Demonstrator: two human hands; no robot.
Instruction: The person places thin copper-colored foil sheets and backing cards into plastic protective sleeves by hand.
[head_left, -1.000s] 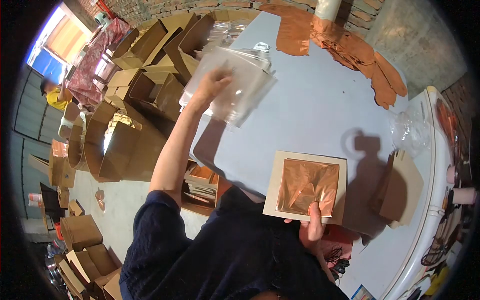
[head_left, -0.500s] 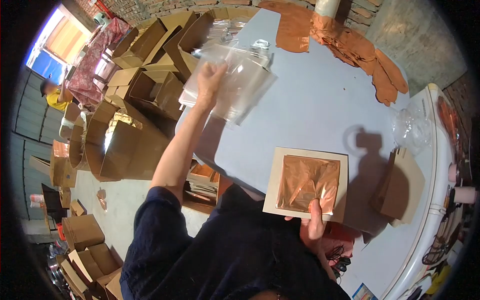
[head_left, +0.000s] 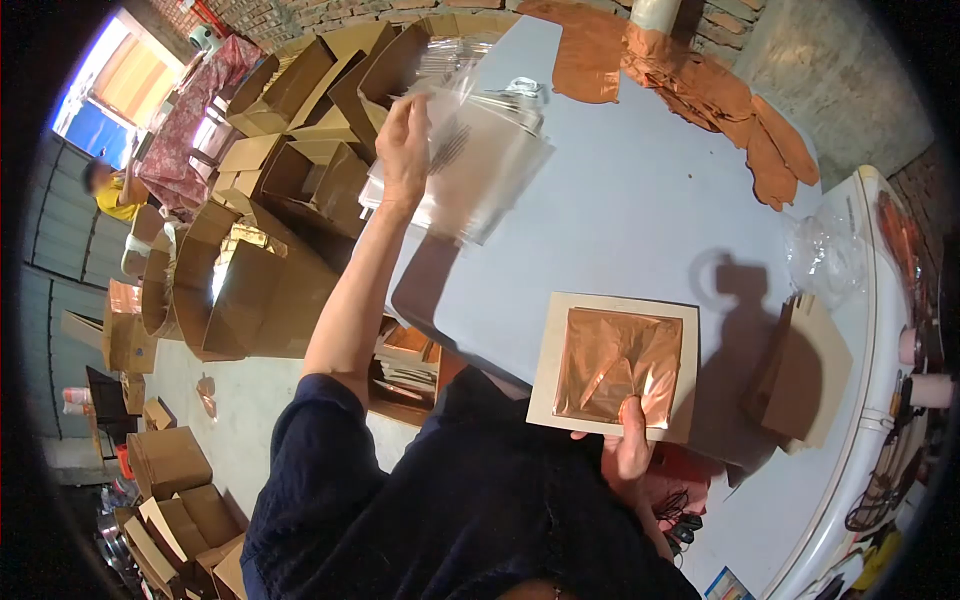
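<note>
at the near edge of the grey table (head_left: 640, 200), the right hand (head_left: 628, 445) pinches a cardboard square (head_left: 612, 368) with a copper foil sheet (head_left: 617, 367) on top, thumb pressing the foil down so it stays flat. the left hand (head_left: 404, 150) reaches out to the stack of clear plastic bags (head_left: 480, 170) at the table's far left side, fingers closed on a top bag and peeling it up (the stack sits within arm's reach). open cardboard boxes (head_left: 290, 160) crowd the floor beside it.

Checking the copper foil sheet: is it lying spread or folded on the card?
Spread: the copper foil sheet lies open, creased, on the card.
</note>
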